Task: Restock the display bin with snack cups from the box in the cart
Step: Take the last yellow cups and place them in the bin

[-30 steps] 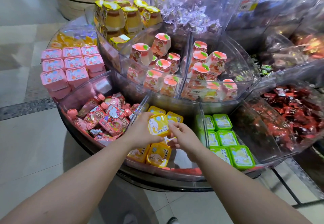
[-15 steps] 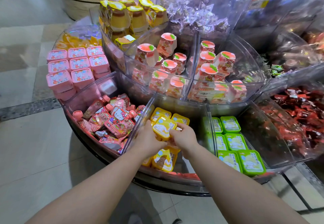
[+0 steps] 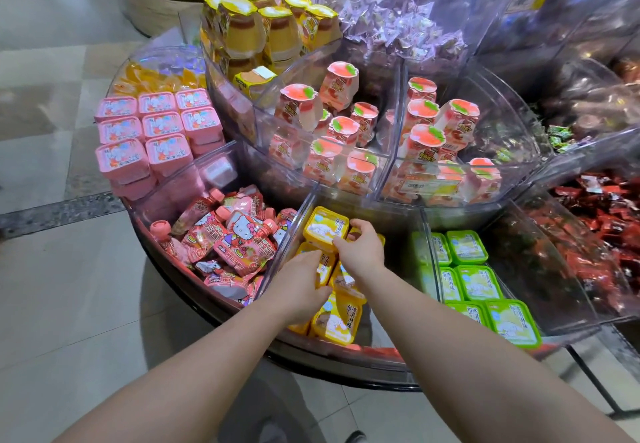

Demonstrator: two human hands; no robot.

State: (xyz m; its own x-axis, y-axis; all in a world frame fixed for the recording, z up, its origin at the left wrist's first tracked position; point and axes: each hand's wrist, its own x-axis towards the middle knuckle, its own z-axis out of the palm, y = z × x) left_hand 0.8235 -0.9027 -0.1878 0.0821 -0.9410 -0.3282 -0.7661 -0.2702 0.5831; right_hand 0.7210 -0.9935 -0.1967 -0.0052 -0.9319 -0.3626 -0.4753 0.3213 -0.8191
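Note:
Several yellow snack cups lie in a clear display bin at the lower middle of the round stand. My right hand pinches the right edge of the rearmost yellow cup, which lies flat at the back of the bin. Just in front, my left hand grips another yellow cup, fingers on its top and thumb below. Other cups lie tilted beneath my hands. The box and the cart are out of view.
Left of the bin is a compartment of pink Hello Kitty pouches; right of it are green cups. Behind, a raised tier holds peach-lidded cups. Red wrapped sweets fill the far right bin. Tiled floor lies below.
The yellow cup held between both hands has gone from above the pile to the back of the bin. My left hand has dropped onto a cup in front of it.

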